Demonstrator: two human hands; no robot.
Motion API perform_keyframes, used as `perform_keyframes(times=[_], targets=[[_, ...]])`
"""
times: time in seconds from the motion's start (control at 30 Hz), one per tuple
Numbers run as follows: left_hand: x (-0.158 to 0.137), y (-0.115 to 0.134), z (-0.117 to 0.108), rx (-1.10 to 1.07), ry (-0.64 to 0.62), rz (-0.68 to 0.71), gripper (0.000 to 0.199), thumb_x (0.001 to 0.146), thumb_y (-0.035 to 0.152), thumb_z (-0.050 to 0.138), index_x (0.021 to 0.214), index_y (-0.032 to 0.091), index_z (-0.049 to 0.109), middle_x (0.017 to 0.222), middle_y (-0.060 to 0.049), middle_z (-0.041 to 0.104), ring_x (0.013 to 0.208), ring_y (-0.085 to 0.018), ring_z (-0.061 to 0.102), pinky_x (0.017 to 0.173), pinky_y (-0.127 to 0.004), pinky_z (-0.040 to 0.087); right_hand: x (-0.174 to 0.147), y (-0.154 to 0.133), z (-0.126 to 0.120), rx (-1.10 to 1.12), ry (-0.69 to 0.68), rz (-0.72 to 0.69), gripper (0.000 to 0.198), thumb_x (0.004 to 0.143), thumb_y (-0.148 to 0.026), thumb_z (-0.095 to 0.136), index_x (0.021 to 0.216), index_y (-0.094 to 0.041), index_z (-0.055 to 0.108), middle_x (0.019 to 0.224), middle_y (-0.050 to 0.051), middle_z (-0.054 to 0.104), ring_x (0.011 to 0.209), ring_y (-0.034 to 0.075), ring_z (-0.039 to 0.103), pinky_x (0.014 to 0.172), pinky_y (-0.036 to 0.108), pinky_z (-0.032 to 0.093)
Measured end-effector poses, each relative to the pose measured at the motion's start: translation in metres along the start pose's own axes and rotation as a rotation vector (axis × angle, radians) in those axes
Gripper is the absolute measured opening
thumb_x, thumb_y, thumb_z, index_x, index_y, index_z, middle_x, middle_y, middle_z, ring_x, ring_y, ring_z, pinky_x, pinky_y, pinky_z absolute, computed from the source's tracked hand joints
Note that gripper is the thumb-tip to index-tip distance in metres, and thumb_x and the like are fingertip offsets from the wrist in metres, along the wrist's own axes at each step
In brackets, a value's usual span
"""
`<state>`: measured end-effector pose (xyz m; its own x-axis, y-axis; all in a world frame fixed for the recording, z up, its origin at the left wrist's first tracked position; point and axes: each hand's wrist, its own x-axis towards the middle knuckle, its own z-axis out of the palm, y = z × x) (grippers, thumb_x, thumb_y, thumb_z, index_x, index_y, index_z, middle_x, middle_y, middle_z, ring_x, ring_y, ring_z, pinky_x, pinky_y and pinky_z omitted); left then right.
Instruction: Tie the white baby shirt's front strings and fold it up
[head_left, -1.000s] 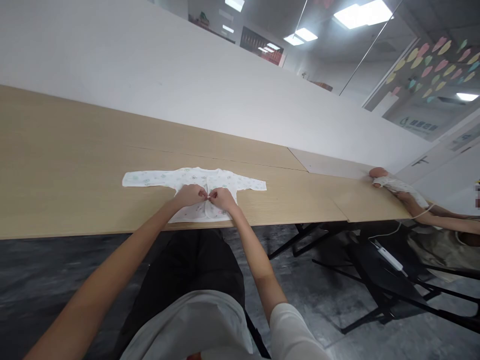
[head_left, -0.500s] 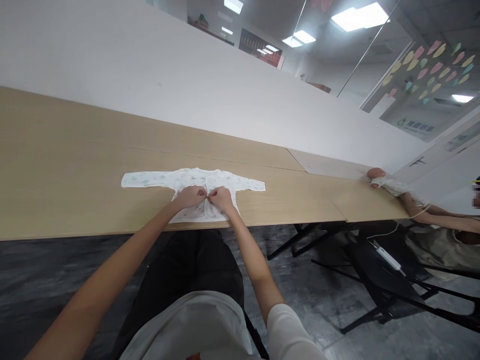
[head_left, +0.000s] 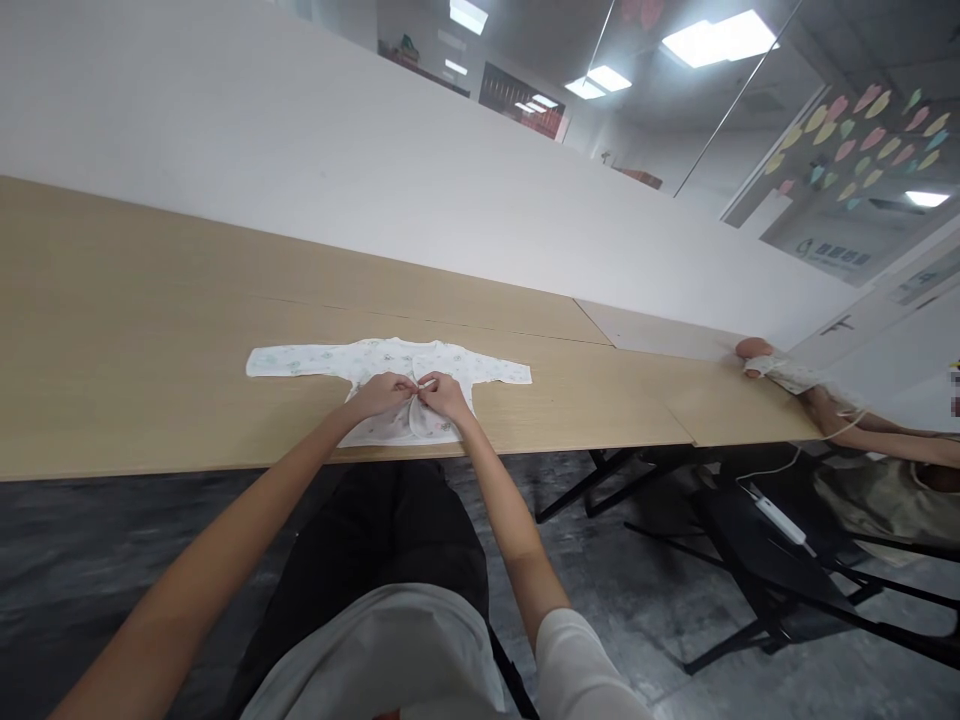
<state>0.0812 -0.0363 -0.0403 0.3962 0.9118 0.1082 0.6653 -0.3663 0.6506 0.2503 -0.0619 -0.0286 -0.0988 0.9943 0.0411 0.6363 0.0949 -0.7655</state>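
A small white baby shirt (head_left: 375, 357) with a faint print lies flat near the table's front edge, both long sleeves stretched out to the sides. My left hand (head_left: 385, 394) pinches the cloth at the middle of its front opening. Close beside it, my right hand (head_left: 445, 395) pinches the opposite edge, the fingertips of both hands almost touching. Whatever fastening sits between the fingers is hidden. Below the hands, the lower front of the shirt rests on the tabletop.
The wooden table (head_left: 150, 300) runs along a white wall (head_left: 315, 170). At the far right another person's arm (head_left: 885, 435) reaches toward a doll (head_left: 757, 350) on the table. Black folding chairs (head_left: 780, 560) stand there, with a white power strip (head_left: 780, 518) on one.
Both hands stay at the shirt's front opening, with only slight finger movement; the right fingers look a little more raised. The shirt lies in the same place.
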Motion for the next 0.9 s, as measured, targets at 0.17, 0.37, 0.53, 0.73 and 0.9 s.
perform_keyframes(times=[0.17, 0.37, 0.53, 0.73, 0.9], targets=[[-0.001, -0.001, -0.002, -0.057, -0.003, 0.012, 0.041, 0.075, 0.046, 0.047, 0.091, 0.024, 0.079, 0.099, -0.004, 0.078, 0.096, -0.026, 0.07, 0.091, -0.034, 0.052, 0.003, 0.0, 0.001, -0.028, -0.012, -0.03, 0.018, 0.08, -0.013, 0.067, 0.096, -0.019, 0.07, 0.07, -0.004, 0.067, 0.071, 0.013, 0.064, 0.073, 0.022, 0.049], [0.0, -0.004, -0.013, -0.015, 0.064, 0.007, 0.042, 0.076, 0.045, 0.048, 0.092, 0.021, 0.078, 0.103, -0.007, 0.077, 0.096, -0.027, 0.069, 0.088, -0.035, 0.052, 0.007, 0.009, -0.01, 0.018, 0.046, 0.039, 0.02, 0.076, -0.012, 0.067, 0.094, -0.019, 0.069, 0.072, -0.005, 0.064, 0.068, 0.012, 0.061, 0.069, 0.022, 0.049], [0.003, -0.015, -0.019, 0.055, 0.136, 0.019, 0.039, 0.079, 0.041, 0.048, 0.095, 0.02, 0.078, 0.103, -0.008, 0.077, 0.092, -0.026, 0.069, 0.087, -0.035, 0.052, 0.007, 0.014, -0.022, 0.013, 0.007, 0.068, 0.027, 0.074, -0.008, 0.062, 0.098, -0.018, 0.069, 0.069, -0.005, 0.062, 0.064, 0.011, 0.059, 0.066, 0.021, 0.048], [0.034, -0.016, -0.01, 0.252, 0.227, -0.033, 0.032, 0.078, 0.025, 0.052, 0.091, 0.02, 0.08, 0.103, -0.011, 0.077, 0.099, -0.031, 0.068, 0.087, -0.038, 0.052, 0.032, -0.003, -0.03, -0.063, -0.07, 0.048, 0.022, 0.077, -0.014, 0.065, 0.098, -0.018, 0.071, 0.067, -0.004, 0.063, 0.062, 0.013, 0.059, 0.066, 0.023, 0.049], [0.069, -0.015, -0.004, 0.308, 0.246, -0.146, 0.036, 0.075, 0.014, 0.051, 0.096, 0.02, 0.08, 0.109, -0.012, 0.076, 0.105, -0.031, 0.067, 0.089, -0.037, 0.051, 0.076, -0.021, -0.019, -0.209, 0.01, 0.017, 0.007, 0.083, -0.021, 0.066, 0.08, -0.017, 0.071, 0.076, 0.003, 0.071, 0.076, 0.017, 0.067, 0.069, 0.023, 0.048]])
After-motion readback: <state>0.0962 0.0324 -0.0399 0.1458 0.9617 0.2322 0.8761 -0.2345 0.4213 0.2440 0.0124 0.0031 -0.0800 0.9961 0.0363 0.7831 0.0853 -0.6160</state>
